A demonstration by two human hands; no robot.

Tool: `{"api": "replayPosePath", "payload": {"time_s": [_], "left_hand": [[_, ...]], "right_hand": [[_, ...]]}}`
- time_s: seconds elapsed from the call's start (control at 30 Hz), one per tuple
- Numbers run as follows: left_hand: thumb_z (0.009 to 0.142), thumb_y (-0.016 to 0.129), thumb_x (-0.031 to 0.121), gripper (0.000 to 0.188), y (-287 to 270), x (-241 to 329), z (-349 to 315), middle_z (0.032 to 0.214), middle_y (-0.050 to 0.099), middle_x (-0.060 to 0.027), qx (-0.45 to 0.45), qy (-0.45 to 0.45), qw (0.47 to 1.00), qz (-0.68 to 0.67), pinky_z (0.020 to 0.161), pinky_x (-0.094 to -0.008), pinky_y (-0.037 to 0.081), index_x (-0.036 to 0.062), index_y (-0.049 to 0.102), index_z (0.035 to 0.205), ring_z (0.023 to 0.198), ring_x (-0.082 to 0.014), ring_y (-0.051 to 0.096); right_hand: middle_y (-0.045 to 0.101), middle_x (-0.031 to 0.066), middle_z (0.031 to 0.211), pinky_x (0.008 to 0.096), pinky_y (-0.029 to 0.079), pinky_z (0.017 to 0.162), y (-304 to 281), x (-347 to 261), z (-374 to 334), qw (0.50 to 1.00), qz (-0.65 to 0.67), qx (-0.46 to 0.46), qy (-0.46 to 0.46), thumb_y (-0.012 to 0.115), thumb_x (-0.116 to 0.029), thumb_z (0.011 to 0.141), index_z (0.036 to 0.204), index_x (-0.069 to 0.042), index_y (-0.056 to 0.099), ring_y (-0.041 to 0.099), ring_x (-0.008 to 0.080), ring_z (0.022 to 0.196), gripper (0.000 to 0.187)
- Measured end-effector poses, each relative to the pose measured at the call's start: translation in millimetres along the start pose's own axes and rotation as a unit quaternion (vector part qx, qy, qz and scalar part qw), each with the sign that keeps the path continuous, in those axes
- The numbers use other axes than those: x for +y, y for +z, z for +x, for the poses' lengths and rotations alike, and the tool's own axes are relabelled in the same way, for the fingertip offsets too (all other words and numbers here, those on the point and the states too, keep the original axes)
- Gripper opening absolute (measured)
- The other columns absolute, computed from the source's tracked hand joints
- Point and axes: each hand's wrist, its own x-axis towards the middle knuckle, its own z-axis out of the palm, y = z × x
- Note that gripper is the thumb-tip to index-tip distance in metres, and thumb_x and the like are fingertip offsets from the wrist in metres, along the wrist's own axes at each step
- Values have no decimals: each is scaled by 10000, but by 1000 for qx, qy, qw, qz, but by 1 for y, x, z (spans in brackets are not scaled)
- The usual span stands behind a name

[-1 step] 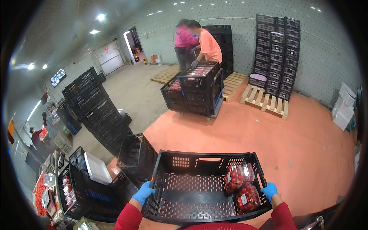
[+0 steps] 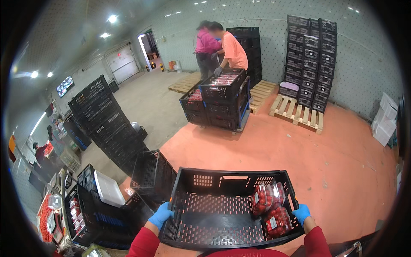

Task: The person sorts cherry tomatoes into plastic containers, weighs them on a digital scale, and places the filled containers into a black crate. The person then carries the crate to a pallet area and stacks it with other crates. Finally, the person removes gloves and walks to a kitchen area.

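Crate practically unchanged since the preceding view, suggesting a steady hold: left hand and right hand clamped on opposite ends, red-fruit packs inside at right.

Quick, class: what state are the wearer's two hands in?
Left hand: closed on the black crate, left end.
Right hand: closed on its right end.

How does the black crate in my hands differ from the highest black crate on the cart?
Your crate holds a few clear packs of red produce at its right end, while the cart crate has many packs across it. Your crate is held by your left hand and right hand; the cart crate sits on another crate. Both are black with openings in their walls.
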Motion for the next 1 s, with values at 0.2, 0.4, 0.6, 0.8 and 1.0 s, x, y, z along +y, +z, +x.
{"api": "replayPosePath", "payload": {"time_s": [0.2, 0.4, 0.6, 0.8, 1.0], "left_hand": [[609, 523, -106, 407, 33, 89, 147, 875, 614, -82, -22, 19, 999, -19, 640, -287, 490, -22, 584, 1002, 764, -176, 593], [638, 521, -72, 423, 41, 184, 257, 871, 621, -87, -23, 7, 1000, -14, 731, -280, 469, -28, 586, 1053, 816, -173, 583], [631, 513, -92, 414, -18, 208, 374, 855, 622, -82, -55, 13, 997, -47, 641, -275, 470, -24, 598, 1030, 733, -160, 584], [591, 485, -109, 471, -32, 251, 498, 847, 584, -45, -83, 1, 994, -67, 606, -258, 439, -2, 589, 1037, 720, -150, 539], [592, 491, -107, 478, -47, 259, 561, 838, 555, -26, -18, -11, 1000, 6, 626, -252, 420, 4, 579, 1049, 747, -137, 512]], "right_hand": [[577, 196, 621, 474, 497, 369, -31, -64, 124, 981, 175, -35, 72, 561, 8, 761, 922, -3, 539, 611, 346, 478, 163], [574, 175, 670, 495, 506, 402, -47, -128, 221, 996, 49, 28, -64, 577, 17, 753, 869, -19, 517, 607, 335, 514, 136], [566, 160, 671, 477, 494, 411, 18, -207, 273, 993, 111, 34, 28, 597, 12, 742, 824, -17, 533, 593, 313, 508, 108], [568, 161, 671, 471, 487, 396, 25, -280, 379, 988, 146, 29, 34, 576, 21, 746, 859, -16, 558, 593, 310, 509, 121], [571, 140, 667, 436, 491, 397, 31, -351, 467, 983, 151, -28, 96, 571, 32, 747, 869, -10, 556, 597, 294, 509, 130]]}}
